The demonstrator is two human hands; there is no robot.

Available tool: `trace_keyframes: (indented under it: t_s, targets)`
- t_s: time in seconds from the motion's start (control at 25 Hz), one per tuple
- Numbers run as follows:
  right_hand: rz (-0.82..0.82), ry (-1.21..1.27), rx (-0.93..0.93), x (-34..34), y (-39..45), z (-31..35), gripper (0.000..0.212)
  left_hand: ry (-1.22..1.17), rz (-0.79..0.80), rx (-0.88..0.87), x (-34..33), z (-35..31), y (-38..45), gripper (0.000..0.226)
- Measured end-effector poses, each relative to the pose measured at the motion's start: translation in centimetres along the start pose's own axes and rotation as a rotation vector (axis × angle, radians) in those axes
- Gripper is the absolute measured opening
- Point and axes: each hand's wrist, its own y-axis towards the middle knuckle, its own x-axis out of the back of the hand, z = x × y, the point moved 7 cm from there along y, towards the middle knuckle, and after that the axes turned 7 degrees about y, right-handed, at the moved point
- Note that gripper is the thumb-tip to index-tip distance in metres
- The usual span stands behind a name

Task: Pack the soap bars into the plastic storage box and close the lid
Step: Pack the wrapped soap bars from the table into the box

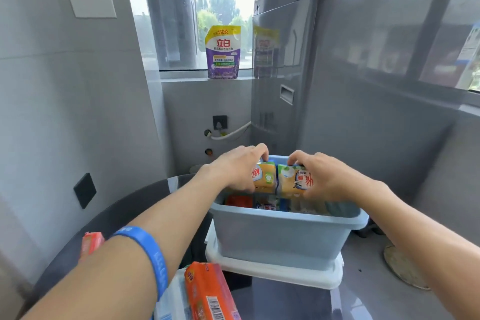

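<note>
Gripping yellow soap packs, left hand (pixel 240 169), right hand (pixel 324 176), over blue box (pixel 280 236), pouch (pixel 222 52) reading "150克"

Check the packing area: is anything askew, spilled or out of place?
Nothing is spilled or damaged. One oddity: the blue storage box stands on the white lid, so the lid must come out before closing. The left hand and right hand each hold a yellow soap bar over the box.
</note>
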Motion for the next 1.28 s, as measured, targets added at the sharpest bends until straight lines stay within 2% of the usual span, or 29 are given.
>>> trace_keyframes:
  t_s: [0.08,0.24,0.4,0.52,0.76,0.92,1.0,1.16,1.24,1.28]
  targets:
    - [0.033,-0.082,0.009,-1.3,0.7,-0.5,0.060,0.004,0.056,0.013,-2.1,0.2,0.4,0.062]
    - [0.077,-0.056,0.027,-3.0,1.1,-1.5,0.055,0.021,0.112,-0.021,-4.5,-0.2,0.5,0.064]
    - [0.101,-0.144,0.069,-3.5,1.0,-1.4,0.050,0.145,0.038,-0.061,-3.9,-0.7,0.4,0.059]
    - [0.159,-0.241,0.066,-3.8,1.0,-1.4,0.049,0.149,0.016,-0.080,-3.5,-0.9,0.2,0.053]
    - [0.207,-0.320,0.090,-4.3,0.6,-1.0,0.046,0.136,0.186,-0.118,-3.6,-1.5,-0.6,0.057]
    - [0.251,-0.170,0.077,-4.2,0.0,-1.4,0.047,0.069,0.250,-0.133,-4.0,-1.7,-1.3,0.050]
    - [0.230,-0.145,0.069,-3.9,0.2,-1.6,0.040,-0.010,0.226,-0.096,-3.8,-1.3,-1.1,0.048]
    - [0.119,-0.176,0.033,-4.2,0.3,-1.4,0.024,-0.004,0.328,-0.024,-5.6,-0.9,-0.9,0.057]
    - [0.046,-0.132,-0.019,-3.6,0.3,-1.6,0.018,-0.027,0.280,-0.013,-4.9,-1.1,-1.2,0.050]
    - [0.027,-0.099,-0.055,-2.9,0.1,-1.7,0.018,-0.114,0.209,-0.018,-3.9,-1.4,-1.4,0.042]
